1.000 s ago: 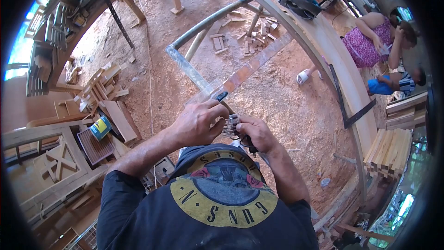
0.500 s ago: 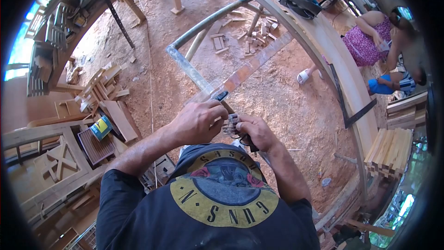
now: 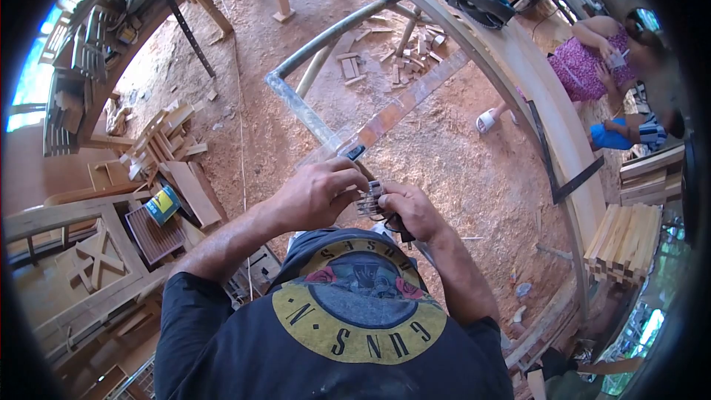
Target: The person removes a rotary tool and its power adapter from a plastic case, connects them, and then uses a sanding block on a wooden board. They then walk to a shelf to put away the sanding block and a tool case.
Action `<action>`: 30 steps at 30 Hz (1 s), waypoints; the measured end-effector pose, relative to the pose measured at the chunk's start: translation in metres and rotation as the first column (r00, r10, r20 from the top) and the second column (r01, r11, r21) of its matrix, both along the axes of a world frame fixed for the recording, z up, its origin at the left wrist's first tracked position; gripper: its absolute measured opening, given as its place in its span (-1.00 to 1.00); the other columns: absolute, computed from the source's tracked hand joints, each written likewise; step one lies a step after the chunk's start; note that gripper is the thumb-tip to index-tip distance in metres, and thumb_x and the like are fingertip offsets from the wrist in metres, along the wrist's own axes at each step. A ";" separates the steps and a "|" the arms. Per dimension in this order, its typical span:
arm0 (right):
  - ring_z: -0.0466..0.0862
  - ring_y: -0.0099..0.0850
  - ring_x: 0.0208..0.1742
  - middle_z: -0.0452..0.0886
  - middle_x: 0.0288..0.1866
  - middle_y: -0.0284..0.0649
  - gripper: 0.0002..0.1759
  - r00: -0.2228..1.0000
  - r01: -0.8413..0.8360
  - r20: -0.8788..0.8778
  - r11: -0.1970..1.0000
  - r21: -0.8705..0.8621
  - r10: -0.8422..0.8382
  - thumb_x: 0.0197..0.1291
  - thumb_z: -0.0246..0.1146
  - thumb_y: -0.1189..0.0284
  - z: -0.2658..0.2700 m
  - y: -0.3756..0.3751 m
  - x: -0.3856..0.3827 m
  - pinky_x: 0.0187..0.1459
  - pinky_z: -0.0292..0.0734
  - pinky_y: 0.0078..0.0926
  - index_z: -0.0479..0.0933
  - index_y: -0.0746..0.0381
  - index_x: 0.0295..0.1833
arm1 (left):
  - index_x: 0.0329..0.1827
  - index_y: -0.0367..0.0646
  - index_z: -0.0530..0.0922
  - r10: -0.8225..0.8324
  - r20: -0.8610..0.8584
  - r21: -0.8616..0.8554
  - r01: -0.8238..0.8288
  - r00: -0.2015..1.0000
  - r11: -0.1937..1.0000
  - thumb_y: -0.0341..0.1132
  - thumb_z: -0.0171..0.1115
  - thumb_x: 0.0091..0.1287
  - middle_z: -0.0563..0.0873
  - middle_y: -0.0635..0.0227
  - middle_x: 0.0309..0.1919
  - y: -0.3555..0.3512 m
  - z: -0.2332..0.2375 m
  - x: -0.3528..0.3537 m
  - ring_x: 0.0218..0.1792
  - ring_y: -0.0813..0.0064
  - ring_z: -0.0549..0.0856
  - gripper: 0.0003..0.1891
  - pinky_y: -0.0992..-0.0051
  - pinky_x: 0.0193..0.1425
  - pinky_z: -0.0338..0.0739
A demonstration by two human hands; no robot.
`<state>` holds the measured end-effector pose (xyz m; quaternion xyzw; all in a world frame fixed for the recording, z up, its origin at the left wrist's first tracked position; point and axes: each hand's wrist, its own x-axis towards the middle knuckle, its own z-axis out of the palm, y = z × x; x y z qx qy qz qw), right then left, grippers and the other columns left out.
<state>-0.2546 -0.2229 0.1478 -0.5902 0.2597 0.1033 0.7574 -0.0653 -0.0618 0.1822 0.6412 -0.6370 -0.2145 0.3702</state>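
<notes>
My right hand (image 3: 412, 211) is closed round a small silver metal piece with ridges (image 3: 368, 200), and a dark part sticks out below the fingers. Close on its other side, my left hand (image 3: 320, 191) has thumb and fingers curled together at the edge of that piece; what they pinch is hidden. Just past the left knuckles, a small black and teal object (image 3: 356, 152) shows at the end of a worn flat bar (image 3: 404, 107). Both hands are in front of my dark printed shirt (image 3: 355, 304).
A grey metal frame (image 3: 304, 107) stands ahead on the sawdust floor. Right of it, a long plank bench carries a circular saw (image 3: 481, 4) and a black square (image 3: 555, 170). Two people are beyond it. Stacked wood strips (image 3: 626, 241) lie right; offcuts and a blue can (image 3: 163, 206) left.
My hands stay almost still, with only slight finger movement at the metal piece. On the right, the person in pink has shifted their arms and leaned a little.
</notes>
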 end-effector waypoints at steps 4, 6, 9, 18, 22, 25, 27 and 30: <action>0.54 -0.60 -0.40 0.61 -0.39 -0.35 -0.75 1.000 0.002 0.014 1.000 0.023 -0.002 0.41 0.14 0.38 -0.002 -0.001 -0.001 -0.37 0.42 -0.57 0.66 0.33 -0.13 | 0.04 -0.18 0.65 0.125 -0.194 0.203 -0.085 0.973 0.976 -0.34 0.48 0.35 0.76 0.26 -0.19 -0.002 0.009 -0.001 -0.29 0.41 0.75 -0.73 0.37 -0.19 0.64; 0.55 -0.60 -0.40 0.62 -0.38 -0.35 -0.74 1.000 0.000 0.031 1.000 0.024 0.000 0.41 0.14 0.38 -0.004 -0.001 -0.001 -0.37 0.43 -0.57 0.66 0.33 -0.11 | 0.08 -0.18 0.63 0.178 -0.297 0.330 -0.074 0.938 0.941 -0.30 0.50 0.37 0.77 0.29 -0.21 -0.003 0.009 0.001 -0.30 0.54 0.71 -0.69 0.43 -0.22 0.61; 0.51 -0.63 -0.43 0.62 -0.36 -0.36 -0.71 0.999 -0.007 0.045 1.000 0.014 0.006 0.41 0.11 0.39 -0.002 -0.001 -0.001 -0.41 0.39 -0.60 0.66 0.34 -0.02 | 0.14 -0.21 0.61 0.205 -0.457 0.387 -0.014 0.866 0.922 -0.26 0.48 0.42 0.79 0.33 -0.20 -0.004 -0.003 0.002 -0.30 0.64 0.68 -0.65 0.50 -0.24 0.59; 0.42 -0.68 -0.52 0.57 -0.36 -0.42 -0.63 0.997 -0.031 0.074 0.999 -0.029 0.033 0.37 0.07 0.36 0.007 0.002 0.001 -0.51 0.29 -0.66 0.65 0.33 0.08 | 0.18 -0.31 0.68 0.305 -0.594 0.561 0.112 0.744 0.820 -0.25 0.39 0.47 0.83 0.22 -0.07 -0.010 -0.002 0.002 -0.06 0.47 0.77 -0.65 0.43 0.05 0.66; 0.42 -0.68 -0.52 0.55 -0.38 -0.43 -0.65 0.997 -0.006 0.079 1.000 0.014 0.005 0.44 0.11 0.29 0.011 0.003 0.003 -0.51 0.29 -0.66 0.65 0.32 0.06 | 0.15 -0.32 0.70 0.308 -0.580 0.562 0.096 0.754 0.821 -0.25 0.38 0.47 0.83 0.20 -0.06 -0.010 -0.008 0.003 -0.05 0.46 0.77 -0.66 0.44 0.09 0.66; 0.42 -0.68 -0.51 0.54 -0.40 -0.44 -0.68 0.998 0.020 0.056 0.999 -0.049 -0.017 0.48 0.15 0.28 0.004 0.005 0.004 -0.50 0.28 -0.66 0.66 0.30 0.02 | 0.15 -0.32 0.70 0.308 -0.561 0.572 0.091 0.768 0.815 -0.25 0.38 0.46 0.83 0.20 -0.06 -0.011 -0.004 0.002 -0.06 0.45 0.78 -0.66 0.43 0.07 0.68; 0.43 -0.69 -0.50 0.54 -0.42 -0.45 -0.71 0.997 0.046 0.067 0.994 -0.100 -0.039 0.49 0.17 0.30 -0.001 0.007 0.004 -0.49 0.28 -0.65 0.66 0.29 -0.01 | 0.14 -0.32 0.70 0.313 -0.577 0.554 0.080 0.755 0.829 -0.26 0.39 0.45 0.83 0.19 -0.07 -0.010 -0.008 0.001 -0.08 0.46 0.78 -0.66 0.43 0.06 0.68; 0.44 -0.68 -0.49 0.54 -0.44 -0.45 -0.75 0.992 0.083 0.101 0.986 -0.146 -0.069 0.47 0.19 0.33 -0.001 0.009 0.006 -0.48 0.29 -0.63 0.67 0.28 -0.09 | 0.13 -0.32 0.71 0.347 -0.593 0.564 0.068 0.727 0.823 -0.27 0.41 0.44 0.84 0.19 -0.09 -0.010 -0.007 -0.001 -0.10 0.48 0.78 -0.67 0.44 0.05 0.69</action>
